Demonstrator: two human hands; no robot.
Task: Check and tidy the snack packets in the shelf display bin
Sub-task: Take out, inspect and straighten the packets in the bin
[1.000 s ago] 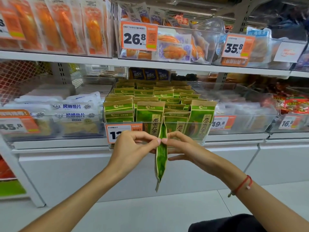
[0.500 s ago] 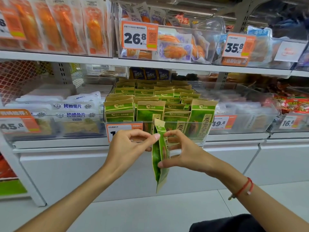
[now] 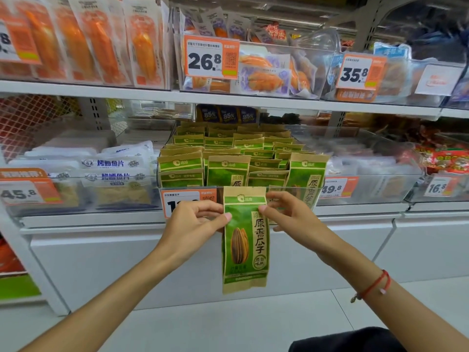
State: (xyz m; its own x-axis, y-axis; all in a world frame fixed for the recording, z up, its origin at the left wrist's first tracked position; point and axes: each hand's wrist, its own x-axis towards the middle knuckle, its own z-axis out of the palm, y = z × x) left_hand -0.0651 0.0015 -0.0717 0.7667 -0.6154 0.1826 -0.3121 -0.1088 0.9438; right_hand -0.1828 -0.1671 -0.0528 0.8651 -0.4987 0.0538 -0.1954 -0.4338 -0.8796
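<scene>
Turned from edge-on, our packet [image 3: 245, 240] now faces us below the bin [image 3: 314, 196], both hands [image 3: 195, 222] [image 3: 291, 217] pinching its upper edges; such light fingertip grips could let it drop

Green seed packet [image 3: 245, 240] up, face-on!
Left hand [image 3: 195, 222] and right hand [image 3: 291, 214] pinch its upper edges, just before the display bin's [image 3: 314, 196] front edge.

Held upright before the bin [image 3: 314, 196] front by 2 hands, one packet [image 3: 245, 240]: left hand [image 3: 195, 222] at its left edge, right hand [image 3: 291, 214] at its right. Stood in rows inside the bin, more packets [image 3: 228, 171]. Hung on the bin front behind the left hand, a price tag [image 3: 182, 199].
</scene>
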